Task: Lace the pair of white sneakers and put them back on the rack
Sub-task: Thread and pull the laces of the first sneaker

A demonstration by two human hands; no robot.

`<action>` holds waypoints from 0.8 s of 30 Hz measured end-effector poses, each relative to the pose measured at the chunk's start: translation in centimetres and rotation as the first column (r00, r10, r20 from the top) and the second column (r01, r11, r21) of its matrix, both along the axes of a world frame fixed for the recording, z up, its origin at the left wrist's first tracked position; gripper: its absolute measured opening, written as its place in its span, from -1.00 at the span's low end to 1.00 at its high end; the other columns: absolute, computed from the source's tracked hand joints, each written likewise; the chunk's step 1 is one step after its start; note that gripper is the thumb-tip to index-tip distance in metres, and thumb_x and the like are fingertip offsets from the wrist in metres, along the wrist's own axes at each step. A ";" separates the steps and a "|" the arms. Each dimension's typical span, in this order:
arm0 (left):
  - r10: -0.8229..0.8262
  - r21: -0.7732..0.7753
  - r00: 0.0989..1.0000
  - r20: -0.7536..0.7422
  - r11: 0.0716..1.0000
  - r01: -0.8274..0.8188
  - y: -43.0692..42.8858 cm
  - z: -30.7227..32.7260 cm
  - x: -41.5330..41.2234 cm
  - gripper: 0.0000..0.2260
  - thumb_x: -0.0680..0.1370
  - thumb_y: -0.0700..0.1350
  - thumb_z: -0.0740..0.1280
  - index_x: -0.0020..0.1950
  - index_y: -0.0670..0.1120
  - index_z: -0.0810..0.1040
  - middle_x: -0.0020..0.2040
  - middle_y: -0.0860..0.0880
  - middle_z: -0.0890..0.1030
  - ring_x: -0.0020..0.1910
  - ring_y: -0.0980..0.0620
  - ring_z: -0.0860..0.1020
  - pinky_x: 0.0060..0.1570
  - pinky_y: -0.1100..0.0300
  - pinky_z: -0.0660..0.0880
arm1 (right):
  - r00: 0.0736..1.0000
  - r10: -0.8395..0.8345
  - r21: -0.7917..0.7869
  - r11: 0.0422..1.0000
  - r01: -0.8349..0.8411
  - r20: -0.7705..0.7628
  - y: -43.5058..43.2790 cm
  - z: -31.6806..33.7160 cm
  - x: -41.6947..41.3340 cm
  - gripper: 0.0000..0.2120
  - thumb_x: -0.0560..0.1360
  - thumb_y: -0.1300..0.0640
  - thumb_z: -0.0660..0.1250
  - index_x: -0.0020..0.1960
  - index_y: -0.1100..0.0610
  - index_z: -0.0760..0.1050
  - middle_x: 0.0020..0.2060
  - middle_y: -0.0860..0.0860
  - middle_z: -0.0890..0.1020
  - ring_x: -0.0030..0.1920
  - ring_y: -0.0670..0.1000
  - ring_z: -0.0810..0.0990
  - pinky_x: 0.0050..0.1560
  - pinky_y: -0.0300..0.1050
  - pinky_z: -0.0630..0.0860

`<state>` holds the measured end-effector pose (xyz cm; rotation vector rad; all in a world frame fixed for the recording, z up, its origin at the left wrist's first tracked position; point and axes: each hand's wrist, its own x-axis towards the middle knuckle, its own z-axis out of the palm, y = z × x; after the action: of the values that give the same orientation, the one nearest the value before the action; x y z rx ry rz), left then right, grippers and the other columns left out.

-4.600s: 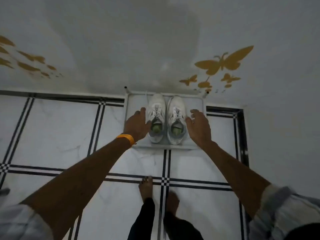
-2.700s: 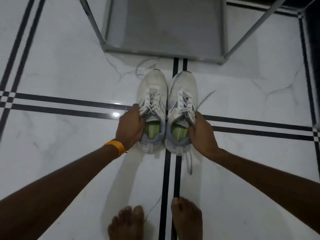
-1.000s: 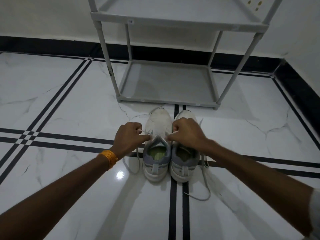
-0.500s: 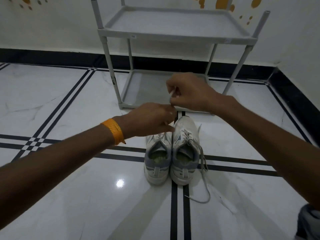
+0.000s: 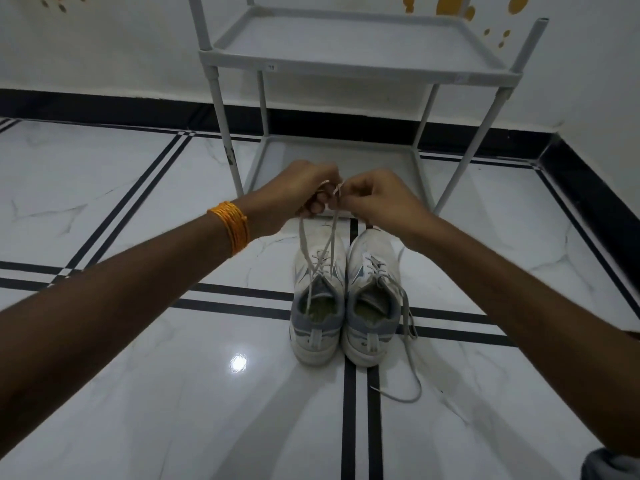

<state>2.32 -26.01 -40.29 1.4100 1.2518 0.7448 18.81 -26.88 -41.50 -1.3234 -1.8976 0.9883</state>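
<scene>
One head view only: we look forward and down over both forearms, low and close to the floor [image 5: 138,393], rack [image 5: 356,67] ahead, its top probably cropped.

Both bare forearms are reaching forward from the lower corners of the head view and converging at the middle. The left hand [image 5: 298,195] is curling into a loose fist, knuckles up, its fingers pinching something thin. The right hand [image 5: 379,199] is facing it, fingers bent inward and pinching too, so the fingertips of both hands are nearly touching. The left wrist is wearing an orange band [image 5: 231,227]. Both hands are hanging raised, wrists roughly level.
</scene>
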 end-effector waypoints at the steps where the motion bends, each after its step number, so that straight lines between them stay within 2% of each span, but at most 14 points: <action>1: -0.012 -0.004 1.000 0.019 1.000 0.012 0.0 0.0 -0.2 -0.81 0.51 -0.06 0.24 -0.25 -0.10 0.53 -0.43 0.04 0.45 -0.43 0.08 0.38 -0.31 0.17 0.34 | 0.999 -0.021 0.008 1.000 0.022 -0.032 -0.1 0.2 0.1 -0.86 0.47 0.12 0.42 -0.19 0.19 0.66 -0.48 -0.01 0.49 -0.45 -0.09 0.39 -0.36 -0.15 0.34; 4: -0.075 0.018 0.996 0.041 0.997 0.075 0.3 0.0 -1.5 -0.91 0.41 -0.09 0.34 -0.17 -0.11 0.55 -0.31 0.00 0.47 -0.32 0.07 0.42 -0.24 0.18 0.40 | 0.981 -0.108 0.000 0.994 0.109 -0.164 -0.2 2.2 0.6 -0.81 0.55 0.16 0.32 -0.09 0.26 0.63 -0.44 0.01 0.54 -0.47 -0.08 0.45 -0.47 -0.25 0.35; 7: -0.141 0.060 0.988 -0.059 0.988 0.144 0.2 -0.6 -1.8 -0.77 0.36 -0.22 0.46 -0.03 -0.11 0.54 -0.14 -0.09 0.53 -0.15 0.00 0.51 -0.09 0.18 0.50 | 0.955 -0.110 -0.009 0.994 0.112 -0.277 -0.3 4.8 0.2 -0.78 0.59 0.16 0.26 -0.07 0.29 0.59 -0.41 0.04 0.58 -0.47 -0.07 0.50 -0.48 -0.26 0.37; 9: -0.091 0.124 0.980 -0.179 0.986 0.114 -0.2 -1.3 -0.6 -0.68 0.33 -0.32 0.50 -0.01 -0.08 0.52 -0.15 -0.06 0.50 -0.19 0.05 0.51 -0.21 0.27 0.49 | 0.935 -0.043 -0.016 0.999 0.040 -0.351 -0.5 6.2 -0.9 -0.79 0.60 0.14 0.25 -0.05 0.26 0.57 -0.38 0.04 0.59 -0.43 -0.05 0.53 -0.45 -0.26 0.42; 10: -0.031 0.208 0.972 -0.233 0.975 0.081 -0.4 -1.7 0.1 -0.67 0.32 -0.36 0.48 -0.04 -0.07 0.51 -0.20 -0.02 0.47 -0.26 0.08 0.47 -0.29 0.29 0.46 | 0.921 -0.012 -0.013 1.000 0.008 -0.389 -0.6 6.8 -1.4 -0.80 0.60 0.14 0.24 -0.06 0.24 0.56 -0.36 0.04 0.59 -0.40 -0.05 0.54 -0.43 -0.25 0.44; 11: 0.045 0.335 0.961 -0.274 0.941 0.051 -0.4 -2.2 0.8 -0.68 0.31 -0.39 0.45 -0.08 -0.08 0.49 -0.24 0.00 0.45 -0.31 0.09 0.43 -0.35 0.27 0.42 | 0.903 0.005 -0.011 1.000 -0.011 -0.429 -0.6 7.2 -1.9 -0.81 0.61 0.14 0.24 -0.08 0.22 0.55 -0.34 0.05 0.59 -0.38 -0.04 0.55 -0.41 -0.25 0.46; 13: 0.188 0.596 0.929 -0.319 0.801 0.043 -0.3 -3.2 1.5 -0.70 0.29 -0.43 0.36 -0.12 -0.12 0.44 -0.26 -0.03 0.47 -0.34 0.06 0.41 -0.40 0.16 0.40 | 0.860 -0.020 -0.017 1.000 0.013 -0.510 -0.3 7.5 -2.5 -0.82 0.61 0.15 0.24 -0.10 0.20 0.54 -0.33 0.06 0.59 -0.37 -0.04 0.55 -0.39 -0.24 0.48; 15: 0.310 0.732 0.887 -0.342 0.680 0.045 -0.1 -3.7 1.7 -0.72 0.33 -0.42 0.33 -0.08 -0.14 0.38 -0.25 -0.07 0.50 -0.34 -0.01 0.44 -0.41 0.05 0.40 | 0.795 -0.099 -0.064 0.995 0.076 -0.599 0.4 7.2 -2.4 -0.82 0.61 0.16 0.23 -0.10 0.20 0.53 -0.32 0.06 0.59 -0.36 -0.04 0.56 -0.36 -0.23 0.51; 18: 0.426 0.807 0.843 -0.329 0.590 0.017 -0.4 -3.5 1.3 -0.75 0.49 -0.19 0.40 0.02 -0.16 0.36 -0.22 -0.11 0.55 -0.31 -0.09 0.54 -0.37 0.05 0.49 | 0.648 -0.261 -0.228 0.964 0.136 -0.716 1.7 5.7 -1.6 -0.85 0.60 0.19 0.23 -0.08 0.22 0.52 -0.31 0.07 0.60 -0.34 -0.04 0.58 -0.29 -0.21 0.57; 21: 0.409 0.855 0.831 -0.378 0.497 0.145 -0.8 -3.6 0.6 -0.78 0.55 -0.04 0.37 -0.05 -0.16 0.41 -0.27 -0.10 0.57 -0.33 -0.10 0.55 -0.37 0.06 0.49 | 0.527 -0.490 -0.504 0.854 0.129 -0.694 2.9 3.1 -0.6 -0.87 0.59 0.28 0.22 -0.11 0.25 0.51 -0.30 0.10 0.58 -0.33 -0.02 0.58 -0.30 -0.23 0.61; 23: 0.372 0.834 0.811 -0.451 0.500 0.234 -1.1 -3.8 0.4 -0.81 0.55 -0.07 0.35 -0.16 -0.14 0.44 -0.34 -0.04 0.53 -0.38 -0.05 0.48 -0.38 0.11 0.39 | 0.537 -0.592 -0.653 0.751 0.096 -0.602 3.1 1.0 -0.4 -0.88 0.58 0.34 0.19 -0.11 0.29 0.47 -0.30 0.14 0.55 -0.34 0.00 0.58 -0.33 -0.23 0.63; 24: 0.336 0.800 0.814 -0.474 0.550 0.239 -1.2 -3.8 0.6 -0.82 0.54 -0.09 0.35 -0.20 -0.14 0.46 -0.36 -0.04 0.52 -0.40 -0.02 0.46 -0.38 0.13 0.37 | 0.568 -0.607 -0.697 0.712 0.080 -0.555 2.9 0.1 -0.4 -0.89 0.57 0.36 0.18 -0.10 0.31 0.45 -0.34 0.16 0.56 -0.38 0.00 0.60 -0.29 -0.21 0.65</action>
<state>2.89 -27.19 -44.11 2.5860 1.4660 1.0823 18.44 -24.01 -41.43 -1.2370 -0.5946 1.6671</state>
